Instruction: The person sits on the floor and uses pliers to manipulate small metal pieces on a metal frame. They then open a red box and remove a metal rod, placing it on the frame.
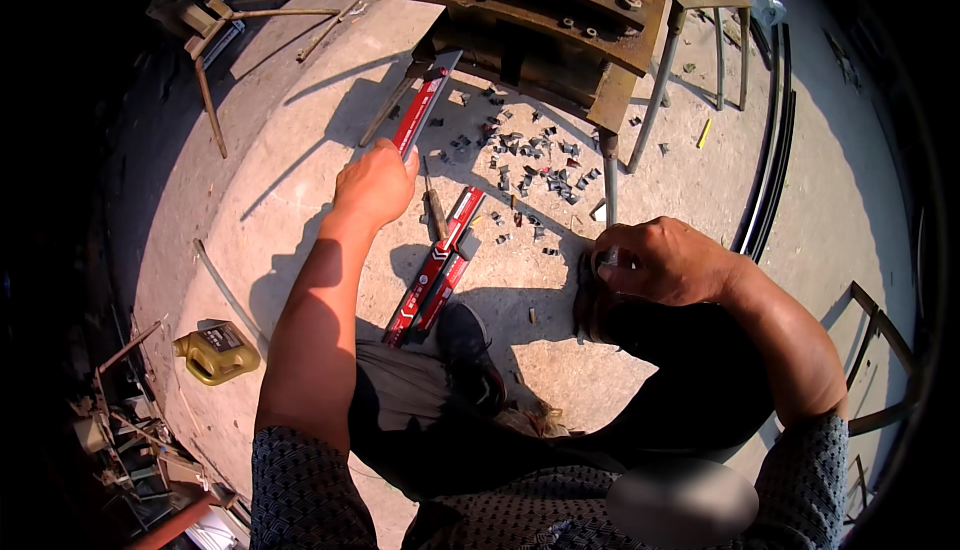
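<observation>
My left hand (378, 182) is closed round a long, narrow red strip with a bare metal edge (424, 110). The strip's far end reaches the front of a rusty steel press-like fixture (540, 20) with bolted plates. To the right, my right hand (665, 260) is curled at the near end of a grey metal bar (611, 185) that comes out from the fixture's corner. Its fingers appear wrapped round the bar's end, partly hidden. Between my arms, more red strips (430, 275) lie on the ground by my shoe, and a thin tool with a wooden handle (435, 215) rests beside them.
Small dark metal offcuts (540, 165) litter the concrete below the fixture. An olive-gold jug (218, 352) stands at left. Long dark profiles (775, 150) lie at right, near a metal frame (880, 330). A metal-legged stand (205, 25) is at far left; scrap (150, 440) piles lower left.
</observation>
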`<state>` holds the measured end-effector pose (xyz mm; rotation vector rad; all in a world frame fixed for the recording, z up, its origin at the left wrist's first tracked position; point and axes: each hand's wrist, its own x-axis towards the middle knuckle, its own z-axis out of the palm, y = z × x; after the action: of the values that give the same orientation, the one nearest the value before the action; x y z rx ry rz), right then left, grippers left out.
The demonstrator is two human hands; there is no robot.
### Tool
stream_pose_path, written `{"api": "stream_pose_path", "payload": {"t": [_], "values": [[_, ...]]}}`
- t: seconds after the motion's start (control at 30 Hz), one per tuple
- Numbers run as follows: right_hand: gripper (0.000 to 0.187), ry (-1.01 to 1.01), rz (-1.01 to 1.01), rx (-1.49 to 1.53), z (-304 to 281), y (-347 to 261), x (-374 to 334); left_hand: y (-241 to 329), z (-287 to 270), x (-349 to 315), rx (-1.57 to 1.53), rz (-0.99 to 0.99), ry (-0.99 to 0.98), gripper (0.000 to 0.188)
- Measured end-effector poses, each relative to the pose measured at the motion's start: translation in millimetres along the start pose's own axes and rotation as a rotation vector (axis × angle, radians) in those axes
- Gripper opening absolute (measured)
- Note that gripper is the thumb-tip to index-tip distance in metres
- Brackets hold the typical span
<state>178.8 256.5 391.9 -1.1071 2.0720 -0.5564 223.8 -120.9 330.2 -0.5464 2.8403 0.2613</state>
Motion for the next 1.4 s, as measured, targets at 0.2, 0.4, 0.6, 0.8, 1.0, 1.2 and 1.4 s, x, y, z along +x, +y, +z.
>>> {"api": "stream_pose_path", "payload": {"t": [0.2, 0.4, 0.6, 0.8, 1.0, 1.2, 1.4], "values": [[0.036, -0.023, 0.092, 0.072, 8.7, -4.6, 16.1, 6.2, -2.8, -5.4, -0.062, -0.031, 0.008, 0.055], [0.058, 0.07, 0.016, 0.172, 24.9, 3.7, 98.9, 23.6, -18.2, -10.9, -0.12, -0.064, -0.081, 0.055], [0.07, 0.295, 0.097, 0.887, 40.3, -17.5, 211.7, 19.1, -27.5, -15.3, -0.135, -0.064, -0.054, 0.055], [0.067, 0.466, 0.029, 1.26, 35.4, -43.3, 268.9, 20.8, -23.5, -16.8, -0.099, -0.07, -0.047, 0.052], [0.036, 0.597, 0.094, 1.454, 42.3, -53.2, 304.5, 24.3, -18.5, -15.8, -0.11, -0.083, -0.048, 0.053], [0.026, 0.509, 0.059, 1.507, 42.9, -47.1, 306.6, 21.9, -15.3, -13.5, -0.12, -0.088, -0.056, 0.055], [0.026, 0.505, 0.048, 1.472, 41.2, -45.0, 292.5, 33.4, -20.4, -19.2, -0.132, -0.077, -0.104, 0.061]]}}
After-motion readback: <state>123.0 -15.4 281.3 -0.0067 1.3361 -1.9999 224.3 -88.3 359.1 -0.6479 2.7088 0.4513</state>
